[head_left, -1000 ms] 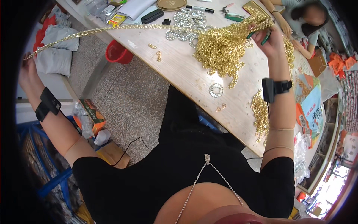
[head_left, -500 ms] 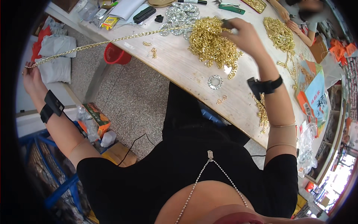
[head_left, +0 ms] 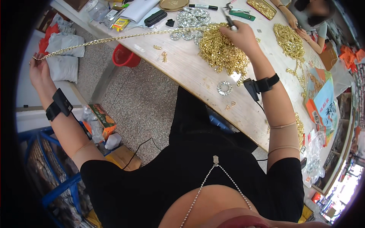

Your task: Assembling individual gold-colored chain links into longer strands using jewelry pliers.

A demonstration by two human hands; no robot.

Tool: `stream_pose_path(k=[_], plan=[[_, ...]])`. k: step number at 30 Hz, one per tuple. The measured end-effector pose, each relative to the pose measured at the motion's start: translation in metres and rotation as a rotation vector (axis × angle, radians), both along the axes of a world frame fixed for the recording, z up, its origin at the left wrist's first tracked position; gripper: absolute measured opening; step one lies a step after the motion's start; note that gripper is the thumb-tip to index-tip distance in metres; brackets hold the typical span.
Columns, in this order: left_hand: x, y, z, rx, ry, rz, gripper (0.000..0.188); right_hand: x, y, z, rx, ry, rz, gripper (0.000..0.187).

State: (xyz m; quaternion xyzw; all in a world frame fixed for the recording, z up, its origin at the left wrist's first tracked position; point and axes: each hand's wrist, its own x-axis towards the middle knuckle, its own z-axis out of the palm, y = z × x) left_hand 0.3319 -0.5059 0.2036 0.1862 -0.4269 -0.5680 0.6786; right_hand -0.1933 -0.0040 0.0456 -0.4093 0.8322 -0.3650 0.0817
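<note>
Out to the far left, my left hand point(head_left: 40, 74) is closed on one end of a gold chain point(head_left: 114, 38). The chain runs taut across the floor gap and over the table to a heap of gold chain point(head_left: 220, 49). At the top right of that heap is my right hand point(head_left: 243, 36), its fingers curled around a small dark tool point(head_left: 230, 22) that sticks up from the grip. The tool's working end is hidden, and whether these fingers also pinch the chain cannot be made out. Silver ring-link chain point(head_left: 192, 19) lies just beyond the taut chain.
Around the table point(head_left: 182, 66) are a silver ring point(head_left: 224, 88), a second gold chain heap point(head_left: 289, 40), a green box point(head_left: 242, 15), a black case point(head_left: 155, 18) and a gold tray point(head_left: 262, 8). A red bin point(head_left: 125, 56) stands below the edge. Another person's hands point(head_left: 298, 28) work at far right.
My right hand has come down lower against the heap, and the dark tool in it shows more clearly. My left hand still holds the chain stretched. The whole view has shifted slightly.
</note>
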Motion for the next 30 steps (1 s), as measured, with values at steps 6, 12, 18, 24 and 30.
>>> stream_pose_path(k=[6, 12, 18, 24, 30], plan=[[-0.043, 0.017, -0.049, -0.012, -0.073, -0.138, 0.012, -0.027, 0.027, 0.075, -0.511, -0.650, -0.006, 0.034], [-0.130, 0.093, -0.113, 0.063, -0.213, -0.349, 0.014, -0.019, 0.075, 0.155, -0.860, -0.505, -0.007, 0.014], [-0.197, 0.164, -0.110, 0.084, -0.258, -0.531, 0.012, -0.046, 0.094, 0.130, -0.209, 0.492, -0.396, 0.028], [-0.212, 0.190, -0.075, 0.032, -0.241, -0.587, 0.012, 0.028, 0.055, 0.012, 0.135, 0.414, 0.125, 0.027], [-0.200, 0.205, -0.011, -0.161, -0.156, -0.617, 0.012, 0.041, 0.028, 0.013, 0.194, 0.471, 0.012, 0.027]])
